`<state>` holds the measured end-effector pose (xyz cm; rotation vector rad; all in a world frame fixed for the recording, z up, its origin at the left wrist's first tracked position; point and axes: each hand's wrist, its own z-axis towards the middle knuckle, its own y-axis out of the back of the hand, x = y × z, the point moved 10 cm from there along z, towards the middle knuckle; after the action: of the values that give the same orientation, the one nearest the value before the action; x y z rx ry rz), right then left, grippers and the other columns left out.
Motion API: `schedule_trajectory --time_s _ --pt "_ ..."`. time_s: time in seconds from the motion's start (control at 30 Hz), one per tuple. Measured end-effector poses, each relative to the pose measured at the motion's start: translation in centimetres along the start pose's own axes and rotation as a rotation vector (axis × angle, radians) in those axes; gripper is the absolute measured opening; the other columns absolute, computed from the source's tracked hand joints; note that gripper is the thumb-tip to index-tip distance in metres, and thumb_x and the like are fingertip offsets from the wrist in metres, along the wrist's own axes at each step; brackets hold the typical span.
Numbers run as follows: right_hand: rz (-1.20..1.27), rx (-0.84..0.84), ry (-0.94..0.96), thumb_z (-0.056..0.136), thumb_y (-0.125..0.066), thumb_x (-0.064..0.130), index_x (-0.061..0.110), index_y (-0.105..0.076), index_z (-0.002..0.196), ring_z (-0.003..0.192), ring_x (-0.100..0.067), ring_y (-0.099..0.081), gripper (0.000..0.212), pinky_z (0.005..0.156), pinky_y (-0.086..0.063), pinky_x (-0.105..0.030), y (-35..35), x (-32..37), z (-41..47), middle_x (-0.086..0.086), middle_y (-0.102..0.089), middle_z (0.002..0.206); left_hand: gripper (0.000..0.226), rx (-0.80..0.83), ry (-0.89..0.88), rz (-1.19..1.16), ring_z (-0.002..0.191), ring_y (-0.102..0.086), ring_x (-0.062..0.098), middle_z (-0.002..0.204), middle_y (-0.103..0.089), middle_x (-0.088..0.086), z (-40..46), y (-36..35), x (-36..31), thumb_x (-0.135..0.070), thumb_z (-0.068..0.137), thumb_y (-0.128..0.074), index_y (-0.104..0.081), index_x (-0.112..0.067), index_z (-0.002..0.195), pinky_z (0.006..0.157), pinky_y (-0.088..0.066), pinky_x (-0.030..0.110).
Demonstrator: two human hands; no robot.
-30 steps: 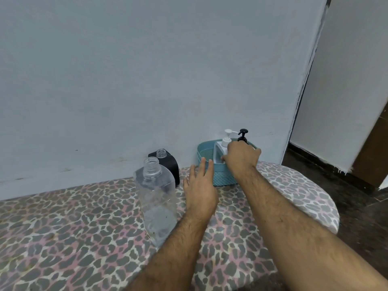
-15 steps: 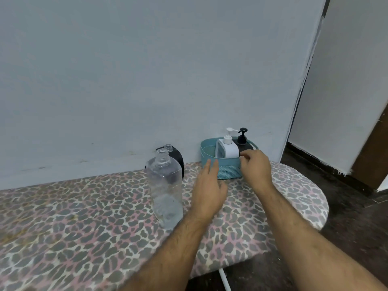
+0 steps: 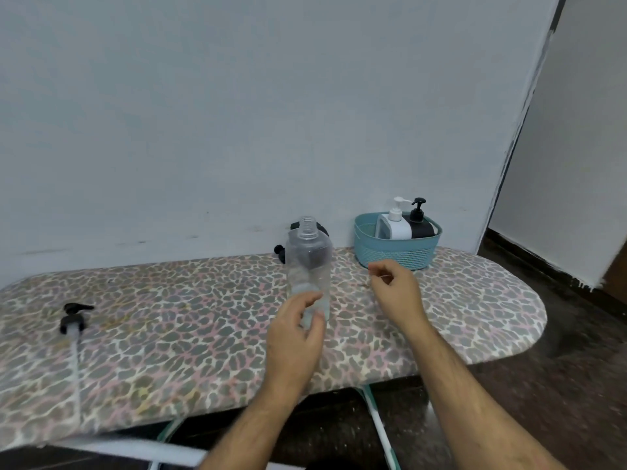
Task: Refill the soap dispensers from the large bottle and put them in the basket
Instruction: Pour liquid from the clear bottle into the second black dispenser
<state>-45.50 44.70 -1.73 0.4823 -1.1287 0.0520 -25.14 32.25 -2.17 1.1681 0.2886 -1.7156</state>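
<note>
Neither hand grips anything: left hand (image 3: 294, 330) curls loosely at the clear large bottle (image 3: 308, 266), right hand (image 3: 395, 290) hangs empty just short of the basket (image 3: 395, 254), which already holds two dispensers; black dispenser (image 3: 314, 237) behind the bottle remains, uncapped

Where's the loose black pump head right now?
In the head view the loose black pump head lies on the far left of the leopard-print board, its white tube trailing toward the near edge, well left of the large clear bottle.

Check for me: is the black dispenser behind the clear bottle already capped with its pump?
No. The black dispenser behind the large clear bottle has no pump; a loose pump lies at the board's left end.
</note>
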Motion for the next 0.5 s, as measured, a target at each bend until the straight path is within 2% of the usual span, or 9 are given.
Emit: schedule_trajectory --time_s 0.03,0.1,0.17,0.23,0.27,0.33,0.37,0.43,0.5 --pt "0.028 0.037 0.007 0.089 -0.06 0.008 0.024 -0.066 0.109 0.089 0.002 -0.061 0.026 0.069 -0.047 -0.01 -1.0 0.6 -0.7 0.016 -0.064 0.097 0.029 -0.024 0.021 0.0 0.106 -0.056 -0.014 0.109 -0.061 -0.031 0.0 1.1 0.6 -0.015 0.094 -0.063 -0.066 -0.034 0.116 0.086 -0.043 0.004" --pt "0.114 0.098 -0.004 0.089 -0.059 0.008 0.028 -0.06 0.113 0.096 -0.006 -0.062 0.031 0.08 -0.056 -0.027 -3.0 1.7 -1.9 0.011 -0.064 0.103 0.03 -0.056 0.066 -0.004 0.105 -0.058 -0.014 0.108 -0.061 -0.031 0.3 3.1 1.8 -0.015 0.094 -0.063 -0.066 -0.032 0.118 0.089 -0.047 0.012" --pt "0.182 0.143 -0.017 0.089 -0.059 0.01 0.032 -0.054 0.119 0.102 -0.007 -0.06 0.038 0.09 -0.055 -0.036 -4.6 2.4 -3.0 0.009 -0.061 0.111 0.029 -0.067 0.117 -0.006 0.105 -0.06 -0.011 0.111 -0.064 -0.025 0.8 4.9 3.2 -0.017 0.095 -0.063 -0.066 -0.029 0.121 0.091 -0.051 0.019" --pt "0.227 0.185 -0.013 0.088 -0.065 0.023 0.034 -0.047 0.128 0.107 -0.002 -0.057 0.046 0.095 -0.052 -0.035 -6.0 3.0 -4.1 0.011 -0.058 0.118 0.03 -0.083 0.161 0.012 0.106 -0.062 -0.003 0.119 -0.067 -0.015 1.2 6.5 4.5 -0.019 0.096 -0.063 -0.065 -0.026 0.125 0.092 -0.054 0.027" --pt "0.243 0.205 -0.013 0.085 -0.07 0.036 0.034 -0.043 0.133 0.108 0.0 -0.055 0.056 0.095 -0.05 -0.032 -6.6 3.2 -4.6 0.012 -0.056 0.122 0.031 -0.088 0.178 0.019 0.107 -0.063 0.001 0.121 -0.067 -0.013 1.5 7.2 5.1 -0.02 0.096 -0.063 -0.065 -0.026 0.126 0.093 -0.055 0.03" --pt "0.23 0.236 -0.035 0.067 -0.073 0.067 0.036 -0.031 0.144 0.11 0.003 -0.052 0.094 0.09 -0.046 -0.023 -7.8 3.4 -5.5 0.012 -0.05 0.13 0.03 -0.093 0.204 0.024 0.107 -0.062 0.002 0.122 -0.066 -0.012 2.0 8.3 6.0 -0.021 0.097 -0.062 -0.064 -0.028 0.126 0.093 -0.056 0.034" --pt "0.193 0.234 -0.055 0.057 -0.073 0.077 0.039 -0.024 0.147 0.112 0.0 -0.053 0.11 0.089 -0.043 -0.022 -8.4 3.4 -5.8 0.011 -0.048 0.134 0.029 -0.095 0.215 0.024 0.108 -0.062 0.002 0.121 -0.066 -0.013 2.3 8.7 6.3 -0.022 0.097 -0.061 -0.064 -0.028 0.126 0.093 -0.057 0.037" --pt "0.121 0.2 -0.089 0.046 -0.075 0.08 0.044 -0.015 0.147 0.122 -0.013 -0.051 0.124 0.094 -0.04 -0.028 -9.4 3.5 -6.0 0.006 -0.046 0.142 0.03 -0.098 0.237 0.033 0.11 -0.061 0.002 0.122 -0.065 -0.014 2.8 9.2 7.0 -0.023 0.098 -0.06 -0.063 -0.026 0.128 0.093 -0.058 0.041" --pt "0.078 0.16 -0.092 0.051 -0.081 0.07 0.042 -0.013 0.149 0.128 -0.019 -0.048 0.123 0.098 -0.04 -0.034 -9.9 3.6 -5.8 0.001 -0.046 0.147 0.031 -0.082 0.251 0.031 0.111 -0.062 0.005 0.125 -0.064 -0.013 3.2 9.0 7.3 -0.022 0.099 -0.059 -0.061 -0.027 0.13 0.09 -0.06 0.043"
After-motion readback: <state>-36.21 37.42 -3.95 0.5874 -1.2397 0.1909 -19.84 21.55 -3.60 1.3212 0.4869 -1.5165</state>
